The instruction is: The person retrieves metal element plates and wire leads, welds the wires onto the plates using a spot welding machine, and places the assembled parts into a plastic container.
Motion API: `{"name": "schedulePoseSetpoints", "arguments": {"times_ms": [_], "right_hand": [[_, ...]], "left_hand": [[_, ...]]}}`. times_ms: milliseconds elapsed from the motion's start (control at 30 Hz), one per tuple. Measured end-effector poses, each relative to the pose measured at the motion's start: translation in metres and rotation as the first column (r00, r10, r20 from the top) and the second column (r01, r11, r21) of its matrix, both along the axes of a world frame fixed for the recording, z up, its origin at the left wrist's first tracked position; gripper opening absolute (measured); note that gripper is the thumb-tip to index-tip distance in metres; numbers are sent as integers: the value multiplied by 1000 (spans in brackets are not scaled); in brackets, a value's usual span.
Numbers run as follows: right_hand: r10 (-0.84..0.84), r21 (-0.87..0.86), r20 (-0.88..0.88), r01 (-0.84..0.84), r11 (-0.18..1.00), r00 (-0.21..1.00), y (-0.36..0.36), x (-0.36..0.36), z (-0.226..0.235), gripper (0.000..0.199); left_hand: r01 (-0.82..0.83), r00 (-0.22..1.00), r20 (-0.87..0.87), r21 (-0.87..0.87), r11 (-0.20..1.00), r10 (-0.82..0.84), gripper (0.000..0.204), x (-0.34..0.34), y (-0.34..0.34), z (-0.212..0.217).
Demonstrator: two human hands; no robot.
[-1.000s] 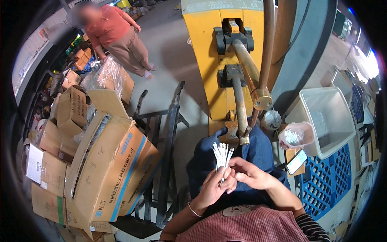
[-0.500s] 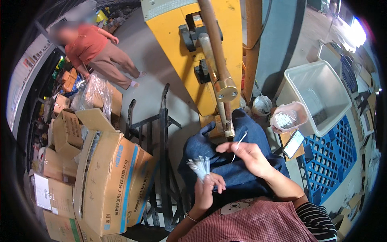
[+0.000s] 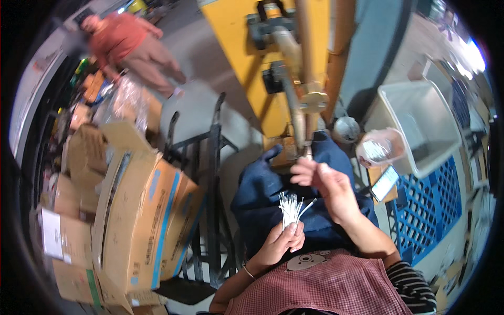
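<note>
While beside cardboard boxes (image 3: pixel 142 210), left hand (image 3: pixel 281 242) around white sticks (image 3: pixel 290 207).

Your left hand (image 3: pixel 281 242) is closed around a bundle of thin white sticks (image 3: pixel 290 208), gripped at its lower end. The sticks stand roughly upright and fan slightly apart at their upper tips. One stick leans out to the right of the bundle, angled up toward your right hand (image 3: pixel 328 186). The bundle sits over your lap, against dark blue fabric, near you and just left of your right hand. Whether the right fingers touch the leaning stick cannot be told.
</note>
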State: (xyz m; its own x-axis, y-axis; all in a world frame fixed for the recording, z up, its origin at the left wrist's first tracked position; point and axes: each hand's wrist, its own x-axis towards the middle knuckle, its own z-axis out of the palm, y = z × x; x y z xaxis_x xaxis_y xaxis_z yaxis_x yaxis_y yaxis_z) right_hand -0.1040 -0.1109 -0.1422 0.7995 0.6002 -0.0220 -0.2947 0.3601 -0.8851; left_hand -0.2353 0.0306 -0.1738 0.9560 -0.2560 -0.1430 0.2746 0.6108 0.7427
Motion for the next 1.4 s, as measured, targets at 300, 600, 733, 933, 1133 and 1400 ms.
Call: {"name": "schedulePoseSetpoints", "arguments": {"times_ms": [300,600,733,933,1133,1400], "right_hand": [[251,-41,-218,-266,963,943,21,-59,-15,27],[217,418,-779,229,879,589,-31,36,-70,25],[226,477,-785,331,814,576,-57,57,-89,27],[179,426,-823,376,823,540,-85,65,-98,27],[213,480,-773,331,812,598,-93,74,-97,28],[156,421,-743,274,864,651,-78,86,-85,27]], "left_hand": [[253,966,-17,290,923,-260,34,-23,4,-45],[-261,637,738,477,-839,222,27,-57,288,77],[465,563,361,605,-646,743,66,-143,403,88],[389,681,525,330,-860,510,48,-155,390,136],[92,855,387,541,-836,344,40,-130,189,176],[225,887,219,563,-796,406,80,-127,190,68]]}}
